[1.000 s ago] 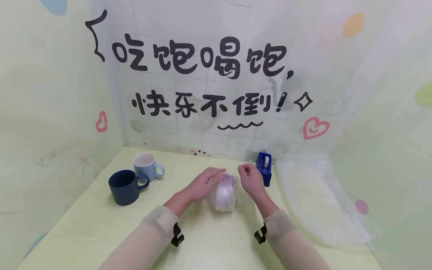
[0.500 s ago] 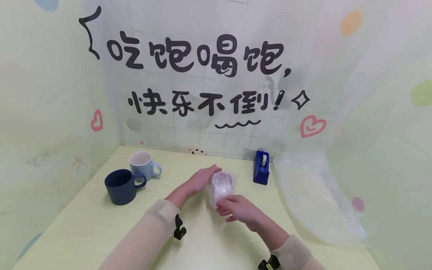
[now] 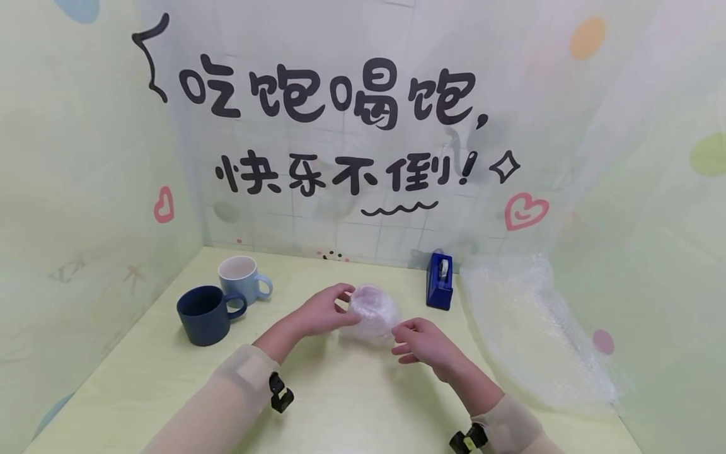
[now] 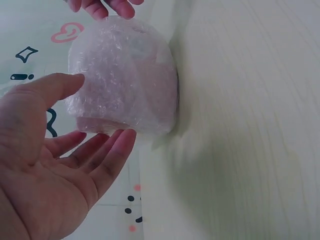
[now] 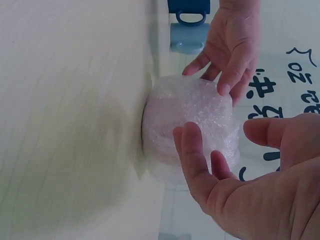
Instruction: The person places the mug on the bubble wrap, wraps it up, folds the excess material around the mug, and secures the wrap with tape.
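Observation:
A rounded, pinkish bundle (image 3: 374,312) in clear bubble wrap stands mid-table, its surface crinkled and shiny. What lies inside is hidden by the wrap. My left hand (image 3: 323,312) holds its left side, thumb on the near face and fingers round the far edge; the left wrist view shows that thumb (image 4: 65,85) against the plastic. At the bundle's right side is my right hand (image 3: 426,345), its fingers loosely bent and the fingertips close to the wrap. In the right wrist view the right thumb (image 5: 265,132) stands apart from the bundle.
To the left stand a dark blue mug (image 3: 205,318) and a light blue mug (image 3: 239,277). A blue tape dispenser (image 3: 439,287) sits behind my right hand. A sheet of bubble wrap (image 3: 527,334) covers the table's right side, near a printed wall (image 3: 351,239).
The bundle has turned, its round end now facing more toward me. My right hand came down from beyond it to its near side, then shifted right. The left hand moved slightly nearer.

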The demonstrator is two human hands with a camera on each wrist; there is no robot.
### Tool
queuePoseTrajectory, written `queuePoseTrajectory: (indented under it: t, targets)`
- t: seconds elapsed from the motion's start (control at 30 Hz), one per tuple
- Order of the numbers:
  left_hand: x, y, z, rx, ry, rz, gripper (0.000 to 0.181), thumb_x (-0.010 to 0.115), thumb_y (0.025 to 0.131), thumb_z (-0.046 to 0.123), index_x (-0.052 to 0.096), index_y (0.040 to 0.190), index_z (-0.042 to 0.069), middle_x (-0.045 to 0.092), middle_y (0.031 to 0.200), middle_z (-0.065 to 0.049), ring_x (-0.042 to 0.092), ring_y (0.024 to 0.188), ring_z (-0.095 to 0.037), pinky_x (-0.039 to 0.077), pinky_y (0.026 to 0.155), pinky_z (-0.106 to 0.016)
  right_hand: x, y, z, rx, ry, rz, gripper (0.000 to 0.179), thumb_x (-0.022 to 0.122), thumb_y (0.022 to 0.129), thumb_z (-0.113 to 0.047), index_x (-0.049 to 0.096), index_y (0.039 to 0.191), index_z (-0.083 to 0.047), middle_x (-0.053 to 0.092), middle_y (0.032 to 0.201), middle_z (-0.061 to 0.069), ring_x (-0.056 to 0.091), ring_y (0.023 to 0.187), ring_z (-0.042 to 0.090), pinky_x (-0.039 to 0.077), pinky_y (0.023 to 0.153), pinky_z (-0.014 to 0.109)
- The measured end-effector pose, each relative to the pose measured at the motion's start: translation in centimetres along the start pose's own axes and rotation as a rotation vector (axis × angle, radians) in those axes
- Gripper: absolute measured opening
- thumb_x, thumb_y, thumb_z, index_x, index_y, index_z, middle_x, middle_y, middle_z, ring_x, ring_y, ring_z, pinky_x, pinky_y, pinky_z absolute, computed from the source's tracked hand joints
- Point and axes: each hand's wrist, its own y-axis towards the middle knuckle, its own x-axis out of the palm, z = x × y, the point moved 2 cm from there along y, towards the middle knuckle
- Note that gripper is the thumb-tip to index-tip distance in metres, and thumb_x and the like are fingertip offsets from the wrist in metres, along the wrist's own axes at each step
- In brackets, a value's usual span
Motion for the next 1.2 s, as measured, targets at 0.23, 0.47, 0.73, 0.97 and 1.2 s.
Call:
queuePoseTrajectory:
  t: [0.23,0.47,0.73,0.97,1.2]
  targets:
    - [0.0,0.1,0.5,-0.039,-0.038,0.016,0.071,0.085,0.097,0.025,0.053,0.158,0.007,0.073,0.115,-0.016,0.076,0.077,-0.021,0.068,0.076,-0.037,-0.2,0.6,0.0,-0.014,0.073,0.058,0.041,0.062,0.110,-0.018,0.055,0.135,0.013,0.067,0.132,0.030,0.075,0.121,0.041,0.064,0.104,0.048]
    - [1.1,1.5,0.4,-0.030,0.001,0.138,0.070,0.080,0.097,0.022,0.053,0.159,0.001,0.075,0.132,-0.019,0.076,0.109,-0.030,0.064,0.091,-0.041,-0.6,3.1,-0.3,-0.025,0.094,0.126,0.051,0.061,0.106,-0.016,0.049,0.145,0.015,0.059,0.146,0.035,0.065,0.137,0.048,0.057,0.115,0.053]
    - [1.8,4.0,-0.1,-0.018,-0.184,0.119,0.071,0.070,0.100,0.007,0.041,0.163,-0.006,0.051,0.165,-0.026,0.060,0.146,-0.043,0.054,0.119,-0.051,-1.7,7.6,-0.3,-0.047,0.167,0.153,0.059,0.056,0.106,-0.011,0.043,0.158,0.013,0.057,0.153,0.037,0.061,0.142,0.049,0.055,0.118,0.053]
    - [2.0,6.5,0.2,-0.024,-0.242,0.069,0.073,0.061,0.104,0.006,0.031,0.170,-0.002,0.035,0.177,-0.020,0.047,0.158,-0.041,0.043,0.128,-0.054,-2.7,10.2,-0.4,-0.031,0.173,0.140,0.064,0.055,0.106,-0.011,0.037,0.166,0.005,0.051,0.162,0.032,0.061,0.143,0.046,0.055,0.119,0.053]
    - [1.9,8.2,0.8,-0.033,-0.221,0.041,0.075,0.056,0.104,0.006,0.026,0.173,0.003,0.032,0.180,-0.016,0.037,0.163,-0.041,0.030,0.135,-0.059,-3.2,12.0,-0.7,-0.035,0.189,0.109,0.076,0.052,0.103,-0.006,0.024,0.173,0.001,0.039,0.173,0.028,0.061,0.142,0.045,0.056,0.117,0.050]
